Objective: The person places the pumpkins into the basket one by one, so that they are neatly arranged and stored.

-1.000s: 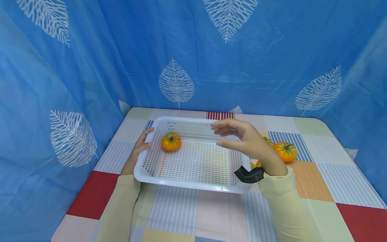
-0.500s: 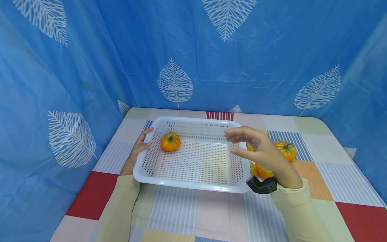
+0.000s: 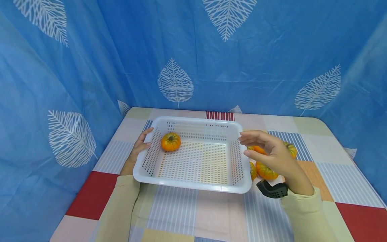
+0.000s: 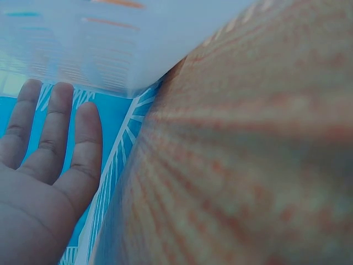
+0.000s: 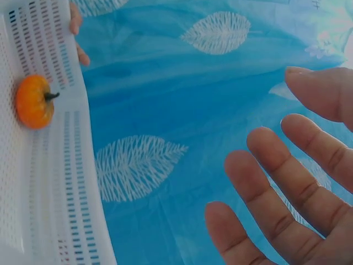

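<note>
A white plastic basket [image 3: 193,188] with slotted walls sits in mid-table in the head view. One small orange pumpkin [image 3: 170,142] lies inside at its left end, its dark stem showing in the right wrist view. My left hand [image 3: 137,150] rests at the basket's left end; in the left wrist view its fingers [image 4: 59,121] extend straight up to the basket's outer wall. Just right of the basket, my empty right hand [image 3: 270,152] hovers with spread, loosely bent fingers. Below and around it are several orange-and-green pumpkins, including a front pumpkin [image 3: 266,170], partly covered by the hand.
The table wears a patchwork-print cloth [image 3: 217,211]. Blue curtains [image 3: 229,77] with white leaf prints close off the back and both sides. A black wrist camera [image 3: 272,189] is strapped on the right wrist. Another pumpkin [image 3: 291,150] shows behind the right hand.
My right hand has moved from over the basket's right end rightward and toward me, over the pumpkins outside. The left hand, basket and pumpkin inside have stayed put.
</note>
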Demonstrator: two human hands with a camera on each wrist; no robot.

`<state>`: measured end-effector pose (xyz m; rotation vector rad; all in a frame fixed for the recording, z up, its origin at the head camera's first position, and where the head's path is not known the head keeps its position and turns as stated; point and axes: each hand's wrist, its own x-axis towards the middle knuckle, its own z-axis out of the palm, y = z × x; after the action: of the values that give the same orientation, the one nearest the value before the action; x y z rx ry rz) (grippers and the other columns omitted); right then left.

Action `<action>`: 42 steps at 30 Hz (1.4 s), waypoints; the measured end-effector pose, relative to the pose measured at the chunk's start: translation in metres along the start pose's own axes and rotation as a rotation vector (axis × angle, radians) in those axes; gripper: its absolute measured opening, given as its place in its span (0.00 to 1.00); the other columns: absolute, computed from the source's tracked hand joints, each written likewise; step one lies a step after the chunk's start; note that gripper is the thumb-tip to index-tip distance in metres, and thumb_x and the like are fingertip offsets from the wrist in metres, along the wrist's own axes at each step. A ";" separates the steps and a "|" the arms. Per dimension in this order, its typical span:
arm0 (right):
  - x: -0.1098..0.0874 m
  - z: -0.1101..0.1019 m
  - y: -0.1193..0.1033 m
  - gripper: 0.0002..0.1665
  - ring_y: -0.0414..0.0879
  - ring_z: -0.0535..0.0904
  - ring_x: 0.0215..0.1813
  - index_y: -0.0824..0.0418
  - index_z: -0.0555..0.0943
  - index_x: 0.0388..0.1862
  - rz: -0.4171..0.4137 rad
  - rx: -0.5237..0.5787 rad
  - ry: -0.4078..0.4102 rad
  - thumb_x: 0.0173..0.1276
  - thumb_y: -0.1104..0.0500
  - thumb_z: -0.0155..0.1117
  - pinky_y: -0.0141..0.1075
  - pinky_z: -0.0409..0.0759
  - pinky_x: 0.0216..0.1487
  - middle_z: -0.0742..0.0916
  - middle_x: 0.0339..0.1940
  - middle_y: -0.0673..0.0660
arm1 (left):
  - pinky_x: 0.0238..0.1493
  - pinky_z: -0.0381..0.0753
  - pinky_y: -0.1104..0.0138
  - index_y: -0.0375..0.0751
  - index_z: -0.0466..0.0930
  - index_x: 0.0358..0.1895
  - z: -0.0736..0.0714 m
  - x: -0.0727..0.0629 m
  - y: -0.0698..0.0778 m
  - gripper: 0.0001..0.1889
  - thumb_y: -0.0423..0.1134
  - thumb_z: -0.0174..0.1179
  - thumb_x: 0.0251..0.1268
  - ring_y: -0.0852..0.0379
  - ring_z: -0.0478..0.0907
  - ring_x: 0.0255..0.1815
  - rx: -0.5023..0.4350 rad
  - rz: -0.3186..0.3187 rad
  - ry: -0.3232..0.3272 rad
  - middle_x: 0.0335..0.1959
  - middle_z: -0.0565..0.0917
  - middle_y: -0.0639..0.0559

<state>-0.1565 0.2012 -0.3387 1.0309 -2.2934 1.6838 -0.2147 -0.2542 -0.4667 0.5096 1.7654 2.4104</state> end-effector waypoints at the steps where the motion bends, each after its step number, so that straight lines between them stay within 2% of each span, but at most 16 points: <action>1: -0.001 -0.002 0.001 0.28 0.41 0.85 0.58 0.73 0.79 0.68 -0.002 0.013 0.000 0.68 0.80 0.67 0.27 0.80 0.61 0.89 0.60 0.50 | 0.66 0.75 0.60 0.71 0.70 0.71 0.000 0.000 0.000 0.33 0.30 0.39 0.72 0.48 0.60 0.74 0.002 0.005 -0.005 0.85 0.48 0.40; 7: -0.007 -0.011 0.007 0.32 0.41 0.86 0.57 0.68 0.80 0.70 -0.035 0.042 -0.002 0.68 0.82 0.66 0.28 0.81 0.60 0.90 0.59 0.51 | 0.65 0.79 0.60 0.70 0.71 0.71 0.001 0.000 0.002 0.33 0.30 0.40 0.71 0.48 0.63 0.73 -0.018 -0.007 0.024 0.83 0.54 0.47; 14: -0.017 -0.023 0.016 0.34 0.39 0.87 0.57 0.63 0.83 0.69 -0.006 0.042 0.063 0.67 0.83 0.65 0.26 0.81 0.59 0.90 0.58 0.50 | 0.65 0.79 0.58 0.69 0.70 0.71 0.001 0.002 0.001 0.33 0.30 0.40 0.71 0.49 0.63 0.73 -0.003 -0.011 0.014 0.84 0.52 0.46; 18: -0.021 -0.030 0.021 0.32 0.40 0.86 0.56 0.65 0.83 0.68 0.029 0.000 0.101 0.67 0.83 0.65 0.26 0.81 0.59 0.90 0.57 0.49 | 0.64 0.79 0.60 0.68 0.70 0.72 -0.001 0.003 -0.001 0.33 0.30 0.40 0.72 0.50 0.65 0.72 0.001 0.019 -0.006 0.81 0.54 0.47; 23: -0.025 -0.039 0.026 0.28 0.38 0.86 0.56 0.74 0.80 0.67 0.071 -0.058 0.137 0.68 0.83 0.64 0.25 0.80 0.59 0.89 0.57 0.46 | 0.65 0.77 0.61 0.67 0.70 0.74 -0.002 0.002 -0.002 0.33 0.30 0.39 0.73 0.51 0.66 0.72 -0.001 0.035 -0.011 0.79 0.58 0.49; 27: -0.029 -0.045 0.031 0.28 0.39 0.85 0.57 0.77 0.78 0.66 0.082 -0.014 0.174 0.67 0.84 0.63 0.25 0.80 0.60 0.89 0.57 0.48 | 0.65 0.77 0.61 0.69 0.71 0.72 -0.001 0.002 -0.002 0.33 0.30 0.40 0.72 0.51 0.65 0.72 0.004 0.028 0.004 0.78 0.59 0.51; 34: -0.032 -0.057 0.039 0.27 0.42 0.85 0.58 0.81 0.78 0.65 0.049 0.080 0.258 0.67 0.86 0.61 0.27 0.81 0.60 0.90 0.58 0.52 | 0.66 0.75 0.60 0.71 0.70 0.72 -0.001 0.001 0.000 0.33 0.31 0.40 0.73 0.50 0.63 0.73 0.002 0.005 0.013 0.80 0.56 0.50; 39: -0.037 -0.067 0.048 0.29 0.40 0.86 0.58 0.73 0.81 0.67 0.079 0.053 0.349 0.68 0.85 0.62 0.24 0.80 0.58 0.90 0.58 0.51 | 0.66 0.74 0.61 0.71 0.70 0.72 -0.001 0.001 -0.002 0.33 0.31 0.40 0.72 0.51 0.62 0.73 0.004 0.006 0.004 0.80 0.58 0.52; 42: -0.040 -0.073 0.055 0.29 0.39 0.86 0.56 0.67 0.83 0.67 0.111 0.047 0.410 0.70 0.82 0.64 0.22 0.79 0.57 0.90 0.57 0.51 | 0.64 0.76 0.62 0.69 0.71 0.73 -0.004 0.002 -0.003 0.33 0.30 0.40 0.74 0.53 0.66 0.72 -0.019 0.037 -0.018 0.78 0.62 0.54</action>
<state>-0.1792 0.2919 -0.3733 0.5076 -2.0817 1.7969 -0.2177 -0.2564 -0.4697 0.5643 1.7393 2.4369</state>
